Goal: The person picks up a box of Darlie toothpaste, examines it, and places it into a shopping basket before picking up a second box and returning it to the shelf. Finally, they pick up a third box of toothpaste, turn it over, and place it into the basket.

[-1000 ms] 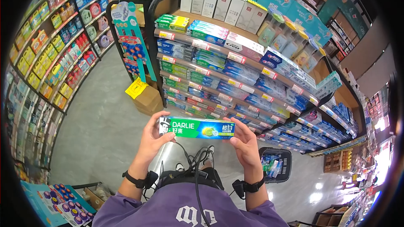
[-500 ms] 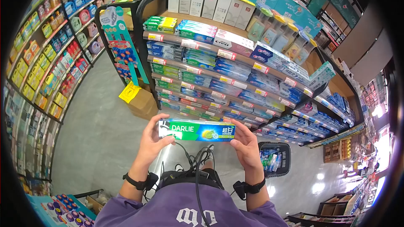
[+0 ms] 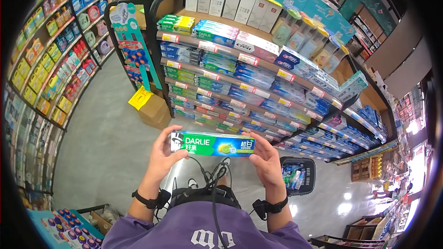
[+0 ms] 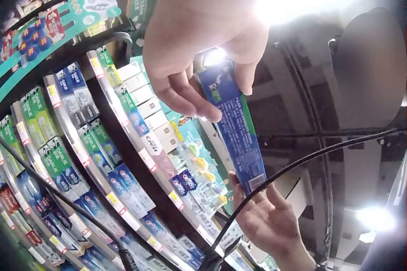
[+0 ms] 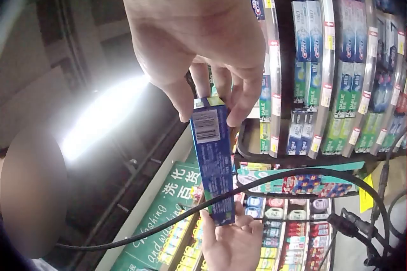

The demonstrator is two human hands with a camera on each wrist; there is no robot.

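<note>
Grip unchanged from a second earlier, I noted: left hand (image 3: 161, 157) and right hand (image 3: 267, 159) each pinched one end of one Darlie toothpaste box (image 3: 212, 143), level before the toothpaste shelves (image 3: 230, 79); one shopping basket (image 3: 310, 180) sat at their foot.

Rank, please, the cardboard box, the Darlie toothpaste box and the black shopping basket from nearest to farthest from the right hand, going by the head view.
1. Darlie toothpaste box: its right end is gripped by the right hand.
2. Black shopping basket: on the floor, just to the right of that hand.
3. Cardboard box: on the floor by the shelf end, well off to the left.
</note>
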